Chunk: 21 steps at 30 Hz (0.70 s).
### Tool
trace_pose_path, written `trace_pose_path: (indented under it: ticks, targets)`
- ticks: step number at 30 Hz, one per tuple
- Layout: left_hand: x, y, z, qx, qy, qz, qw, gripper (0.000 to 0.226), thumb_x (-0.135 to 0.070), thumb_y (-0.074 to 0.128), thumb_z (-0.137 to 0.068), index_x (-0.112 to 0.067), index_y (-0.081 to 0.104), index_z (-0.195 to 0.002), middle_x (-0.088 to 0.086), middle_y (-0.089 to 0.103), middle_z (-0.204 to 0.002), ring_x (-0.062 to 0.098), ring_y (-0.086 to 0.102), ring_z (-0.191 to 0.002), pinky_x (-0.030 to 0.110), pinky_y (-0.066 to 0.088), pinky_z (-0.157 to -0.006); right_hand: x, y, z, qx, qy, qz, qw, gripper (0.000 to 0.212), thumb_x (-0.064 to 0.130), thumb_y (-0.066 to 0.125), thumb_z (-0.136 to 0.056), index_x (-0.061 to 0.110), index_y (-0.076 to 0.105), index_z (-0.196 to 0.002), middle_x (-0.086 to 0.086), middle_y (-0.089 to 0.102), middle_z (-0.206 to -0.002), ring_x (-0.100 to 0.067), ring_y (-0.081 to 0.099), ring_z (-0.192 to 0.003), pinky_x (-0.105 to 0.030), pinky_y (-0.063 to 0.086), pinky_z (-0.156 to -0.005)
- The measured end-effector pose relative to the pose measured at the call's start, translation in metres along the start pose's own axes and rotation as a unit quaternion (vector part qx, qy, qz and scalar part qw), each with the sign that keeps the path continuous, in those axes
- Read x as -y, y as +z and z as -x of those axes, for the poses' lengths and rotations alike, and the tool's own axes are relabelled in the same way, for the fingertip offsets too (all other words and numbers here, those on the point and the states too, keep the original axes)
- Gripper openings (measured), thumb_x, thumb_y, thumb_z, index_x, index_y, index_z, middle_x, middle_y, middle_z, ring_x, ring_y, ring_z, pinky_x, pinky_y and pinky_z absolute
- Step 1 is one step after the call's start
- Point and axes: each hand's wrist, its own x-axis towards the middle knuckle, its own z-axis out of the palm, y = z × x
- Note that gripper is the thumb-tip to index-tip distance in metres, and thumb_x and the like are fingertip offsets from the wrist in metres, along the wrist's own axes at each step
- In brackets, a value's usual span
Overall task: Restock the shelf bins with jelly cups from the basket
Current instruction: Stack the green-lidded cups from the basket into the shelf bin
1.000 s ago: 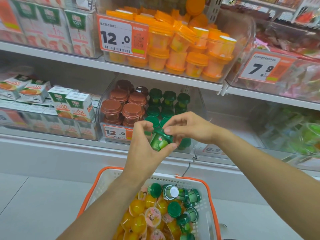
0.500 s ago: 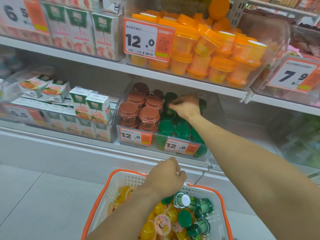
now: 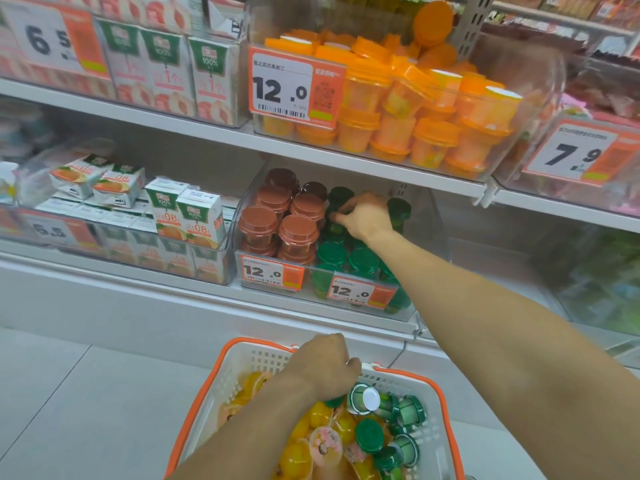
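Cups: small round green-lidded plastic jelly cups [image 3: 370, 434] lie loose on the right side of the basket, beside yellow jelly cups [image 3: 320, 414] and a pink-topped cup [image 3: 326, 441]; one green cup shows a white foil end.
Basket: white perforated plastic basket with orange rim [image 3: 405, 374], low centre, on the floor side of the shelving.
Bin: clear plastic shelf bin [image 3: 242, 237] on the lower shelf, brown-lidded cups [image 3: 297, 229] on its left, green-lidded cups [image 3: 332, 252] on its right; two orange "12.0" price tags [image 3: 272, 272] on its front.
Right hand: right hand [image 3: 363, 216] inside the bin at the back green rows, fingers curled onto a green cup there; whether it grips or just touches the cup, cannot tell.
Left hand: left hand [image 3: 327, 370] knuckles-up over the basket's far rim, fingers curled down at a green cup under it; fingertips hidden, so grasp cannot tell.
Surroundings: white shop shelving; upper bin of orange-lidded cups [image 3: 433, 133]; green-and-white juice cartons [image 3: 199, 216] to the left; pale tiled floor [image 3: 69, 393].
Change: half a second ago both hands sat almost the same; one second ago they held one green cup together in front of the bin.
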Motion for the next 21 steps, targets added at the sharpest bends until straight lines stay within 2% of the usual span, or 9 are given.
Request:
trace_pose_path:
  ticks: [6,10,12,14,16,18,21]
  targets:
    - [0.003,0.004,-0.002,0.014,-0.008,-0.013,1.0,0.035,-0.042,0.049,-0.099,-0.013,0.058,-0.117,0.008,0.062,-0.121,0.024,0.059,-0.109,0.036,0.051,-0.093,-0.004,-0.001,-0.002,0.014,-0.013,0.022,1.0,0.029,0.045,0.069,-0.089,0.02,0.079,-0.1,-0.004,0.075,-0.103,-0.024,0.069,-0.088,-0.035,0.058,-0.083]
    - [0.005,0.007,-0.009,0.03,-0.01,-0.021,0.999,0.037,-0.043,0.048,-0.099,-0.013,0.058,-0.119,0.009,0.061,-0.123,0.026,0.057,-0.112,0.037,0.05,-0.095,-0.007,-0.001,0.001,0.019,-0.018,0.018,0.999,0.029,0.043,0.065,-0.092,0.019,0.077,-0.102,-0.006,0.074,-0.103,-0.025,0.068,-0.087,-0.032,0.056,-0.079]
    - [0.007,0.01,-0.011,0.038,-0.011,-0.022,0.999,0.039,-0.043,0.048,-0.099,-0.013,0.057,-0.121,0.009,0.06,-0.126,0.027,0.057,-0.114,0.038,0.05,-0.096,-0.006,-0.009,0.009,-0.011,-0.027,0.001,1.0,0.029,0.04,0.061,-0.095,0.017,0.076,-0.106,-0.008,0.073,-0.103,-0.026,0.067,-0.09,-0.031,0.054,-0.078]
    - [0.008,0.012,-0.01,0.054,-0.018,-0.033,0.998,0.04,-0.043,0.048,-0.099,-0.012,0.056,-0.123,0.01,0.059,-0.127,0.028,0.056,-0.115,0.038,0.049,-0.097,-0.003,-0.025,0.033,-0.074,-0.043,-0.051,0.995,0.026,0.033,0.059,-0.097,0.016,0.074,-0.108,-0.005,0.073,-0.099,-0.021,0.066,-0.087,-0.025,0.048,-0.076]
    - [0.012,0.016,-0.013,0.073,-0.032,-0.036,0.996,0.039,-0.042,0.05,-0.098,-0.012,0.057,-0.121,0.01,0.06,-0.127,0.029,0.057,-0.114,0.035,0.049,-0.094,-0.001,-0.037,0.076,-0.133,-0.1,-0.104,0.981,0.019,0.025,0.058,-0.097,0.016,0.074,-0.096,0.002,0.067,-0.085,-0.009,0.058,-0.076,-0.019,0.042,-0.072]
    - [0.016,0.021,-0.014,0.086,-0.062,-0.025,0.994,0.039,-0.041,0.051,-0.097,-0.009,0.059,-0.119,0.012,0.064,-0.123,0.03,0.06,-0.11,0.033,0.047,-0.086,-0.006,-0.039,0.132,-0.173,-0.164,-0.142,0.961,0.015,0.017,0.059,-0.096,0.013,0.07,-0.086,0.004,0.061,-0.078,-0.005,0.049,-0.068,-0.012,0.038,-0.067]
    - [0.018,0.037,-0.007,0.086,-0.102,-0.019,0.991,0.035,-0.034,0.052,-0.096,-0.006,0.063,-0.114,0.016,0.067,-0.114,0.027,0.062,-0.094,0.031,0.044,-0.074,-0.042,-0.014,0.209,-0.138,-0.242,-0.117,0.953,0.012,0.013,0.06,-0.094,0.011,0.069,-0.085,0.003,0.06,-0.075,-0.006,0.046,-0.062,-0.019,0.039,-0.057]
